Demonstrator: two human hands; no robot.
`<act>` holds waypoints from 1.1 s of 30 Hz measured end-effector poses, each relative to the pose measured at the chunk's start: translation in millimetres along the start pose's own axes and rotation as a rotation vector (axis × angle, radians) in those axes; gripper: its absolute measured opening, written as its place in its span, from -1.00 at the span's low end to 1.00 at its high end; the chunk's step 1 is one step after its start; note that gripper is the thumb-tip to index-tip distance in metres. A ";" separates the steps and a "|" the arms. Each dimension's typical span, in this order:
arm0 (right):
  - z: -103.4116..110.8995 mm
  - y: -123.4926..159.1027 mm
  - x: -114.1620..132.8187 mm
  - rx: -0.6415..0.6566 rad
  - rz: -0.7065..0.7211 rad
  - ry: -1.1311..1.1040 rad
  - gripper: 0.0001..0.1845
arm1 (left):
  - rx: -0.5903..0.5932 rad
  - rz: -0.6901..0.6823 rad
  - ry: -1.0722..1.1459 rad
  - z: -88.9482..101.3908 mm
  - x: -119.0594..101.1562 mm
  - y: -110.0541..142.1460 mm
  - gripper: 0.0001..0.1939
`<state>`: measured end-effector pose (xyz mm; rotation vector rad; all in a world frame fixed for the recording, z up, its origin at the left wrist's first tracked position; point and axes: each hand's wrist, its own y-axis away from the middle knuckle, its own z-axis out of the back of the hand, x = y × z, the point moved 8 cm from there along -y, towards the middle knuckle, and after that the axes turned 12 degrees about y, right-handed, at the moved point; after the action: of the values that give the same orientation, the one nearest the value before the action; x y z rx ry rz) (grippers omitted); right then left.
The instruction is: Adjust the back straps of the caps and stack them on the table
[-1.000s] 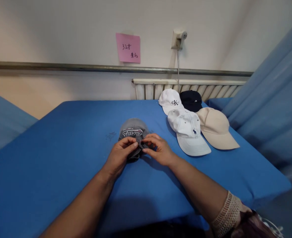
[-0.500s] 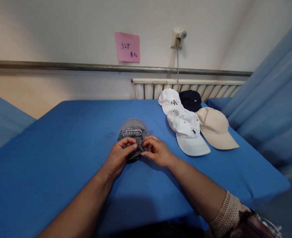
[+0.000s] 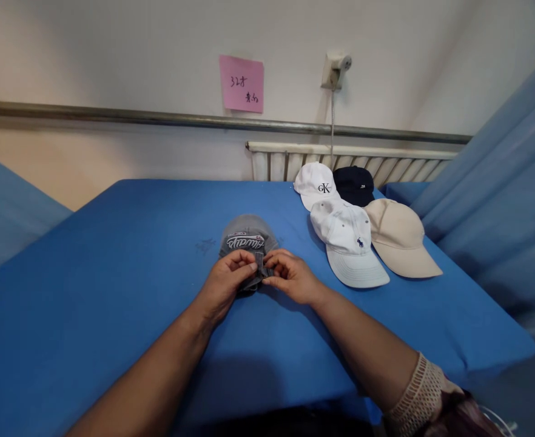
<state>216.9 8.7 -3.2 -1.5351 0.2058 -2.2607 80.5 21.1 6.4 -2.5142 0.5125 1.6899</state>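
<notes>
We located the gray cap [image 3: 248, 226] near the middle of the table [image 3: 135, 273], between its far and near edges; its rounded crown lay toward the far edge and bore light script lettering. We recorded both hands as grasping the gray cap on its near side; the left hand [image 3: 225, 276] pinched it between thumb and fingers, to the left of a narrow dark strap [image 3: 259, 262]; the right hand [image 3: 292, 277] pinched with bent fingers and thumb at the right side of that strap; we could not tell exactly which fold lay under each fingertip.

We found four further caps toward the right part of the table; a white cap [image 3: 313, 180] with dark letters stood at the far edge; a navy cap [image 3: 353, 182] stood beside it at the far right corner; a pale cap [image 3: 346, 233] with a small dark emblem lay nearer to us, its brim toward the near edge; a beige cap [image 3: 399, 233] lay beside it, close to the right edge. Beyond the far edge we noted a radiator [image 3: 290, 165], a metal rail [image 3: 158, 119] and a pink note [image 3: 242, 85] on the wall.
</notes>
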 end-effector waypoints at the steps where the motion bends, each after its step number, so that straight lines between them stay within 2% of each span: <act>1: -0.5 0.1 -1.1 -0.001 -0.006 -0.004 -0.77 | -0.007 0.000 -0.006 0.2 0.1 -0.1 -0.77; 7: 0.6 0.6 2.0 -0.021 0.005 -0.026 -0.76 | -0.032 -0.032 0.001 1.3 -1.1 -1.0 -0.70; 18: 6.6 1.0 4.1 -0.097 0.000 -0.077 -0.73 | 0.053 -0.003 0.025 -4.6 -2.3 2.1 -0.77; 25: 4.9 2.1 3.6 -0.071 -0.002 -0.054 -0.74 | 0.042 -0.028 0.006 -2.4 -3.5 1.4 -0.76; 30: 5.9 1.5 6.2 -0.061 0.020 -0.006 -0.82 | 0.035 0.017 -0.034 -1.7 -3.8 2.8 -0.77; 33: 3.7 1.2 9.4 -0.018 0.039 0.035 -0.76 | 0.029 0.042 0.015 -2.5 -3.3 2.4 -0.76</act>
<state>217.6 4.2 5.9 -1.4884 0.2647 -2.2632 80.9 19.0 10.6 -2.5153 0.5909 1.6661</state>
